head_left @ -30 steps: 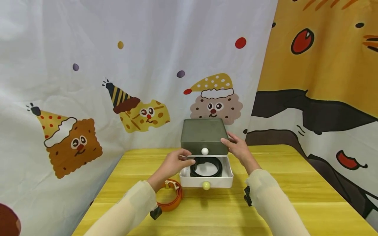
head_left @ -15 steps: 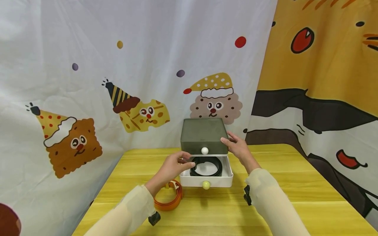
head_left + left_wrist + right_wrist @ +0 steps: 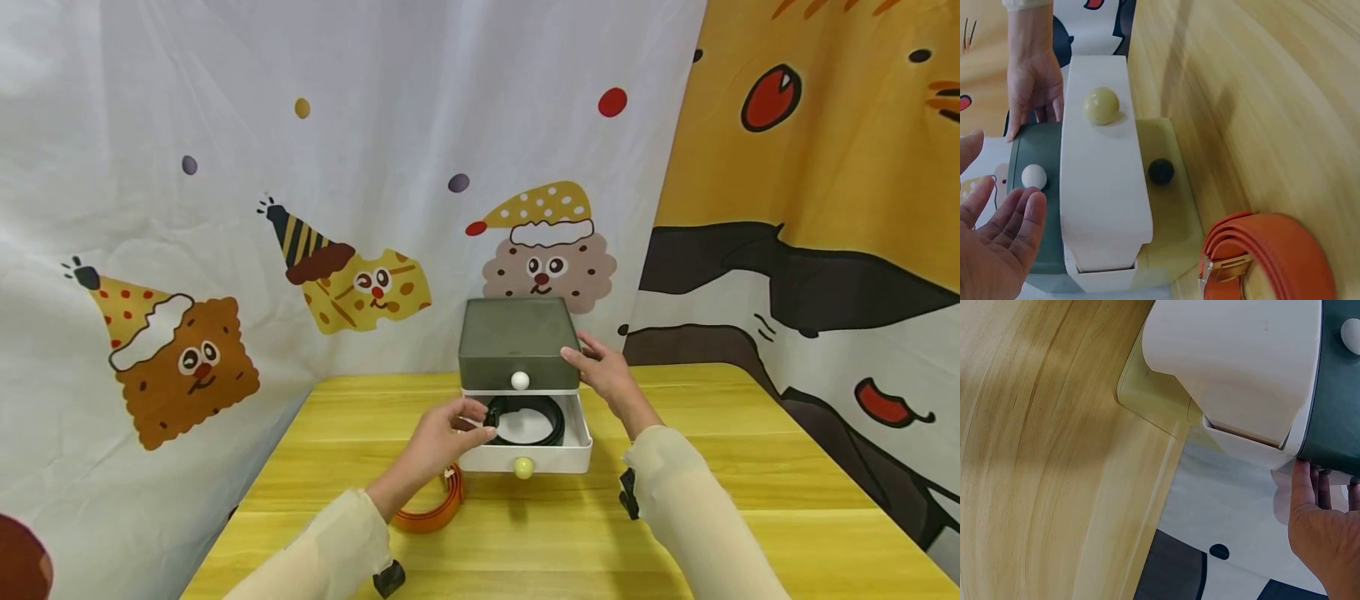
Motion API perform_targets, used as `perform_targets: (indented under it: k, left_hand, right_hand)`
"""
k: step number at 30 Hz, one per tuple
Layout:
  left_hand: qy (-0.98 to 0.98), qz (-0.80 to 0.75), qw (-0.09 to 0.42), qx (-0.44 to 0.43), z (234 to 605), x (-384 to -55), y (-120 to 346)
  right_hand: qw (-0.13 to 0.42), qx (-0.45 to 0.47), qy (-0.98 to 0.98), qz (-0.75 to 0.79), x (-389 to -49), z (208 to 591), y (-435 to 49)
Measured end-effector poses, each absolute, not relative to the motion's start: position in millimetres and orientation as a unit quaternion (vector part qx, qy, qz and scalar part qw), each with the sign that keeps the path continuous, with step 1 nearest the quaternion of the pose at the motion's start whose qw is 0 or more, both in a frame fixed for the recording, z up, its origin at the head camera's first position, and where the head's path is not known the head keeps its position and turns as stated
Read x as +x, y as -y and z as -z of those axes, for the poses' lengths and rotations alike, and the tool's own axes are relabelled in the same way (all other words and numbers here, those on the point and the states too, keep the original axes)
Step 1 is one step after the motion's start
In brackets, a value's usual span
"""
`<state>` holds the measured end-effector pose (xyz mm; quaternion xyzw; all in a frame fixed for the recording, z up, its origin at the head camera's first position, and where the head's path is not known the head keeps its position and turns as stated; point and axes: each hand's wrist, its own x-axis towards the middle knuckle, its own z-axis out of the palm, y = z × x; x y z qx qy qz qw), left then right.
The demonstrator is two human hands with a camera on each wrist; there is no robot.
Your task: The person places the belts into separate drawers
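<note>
A small stacked drawer unit has a dark green top tier [image 3: 513,327] with a white knob [image 3: 520,381]. The white drawer [image 3: 483,461] below is pulled out, and a coiled black belt [image 3: 556,423] lies in it. My left hand [image 3: 441,435] reaches over this drawer's left side, fingertips right at the belt's left edge in the head view. In the left wrist view its fingers are spread and relaxed. My right hand [image 3: 609,377] steadies the green tier's right side, its fairly straight fingers [image 3: 1302,484] touching the side wall.
A coiled orange belt [image 3: 433,521] with a gold buckle [image 3: 1230,267] lies on the wooden table [image 3: 697,467], left of the drawers. Under the white drawer is a yellow tier with a dark knob [image 3: 1161,171]. A printed cloth [image 3: 375,125] hangs behind.
My left hand has dipped a little into the white drawer toward the black belt's left edge. My right hand stays at the green tier. The head view has tilted down slightly.
</note>
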<state>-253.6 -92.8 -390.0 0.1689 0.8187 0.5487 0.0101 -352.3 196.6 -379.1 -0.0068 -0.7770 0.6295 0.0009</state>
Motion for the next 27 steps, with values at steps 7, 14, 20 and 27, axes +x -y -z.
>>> perform_targets:
  k: [7, 14, 20, 27]
  left_hand:
    - [-0.808, -0.562, 0.022, 0.176, 398, -247, 91]
    - [-0.803, -0.570, 0.023, 0.172, 407, -240, 88]
    - [-0.799, -0.571, 0.011, 0.185, 417, -238, 84]
    - [-0.802, -0.567, 0.003, 0.187, 425, -237, 79]
  right_hand:
    - [0.001, -0.003, 0.777, -0.630, -353, 380, -197]
    - [0.005, 0.004, 0.773, -0.634, -354, 381, -197]
    - [0.005, 0.003, 0.774, -0.633, -354, 382, -198]
    - [0.005, 0.003, 0.774, -0.633, -354, 381, -198]
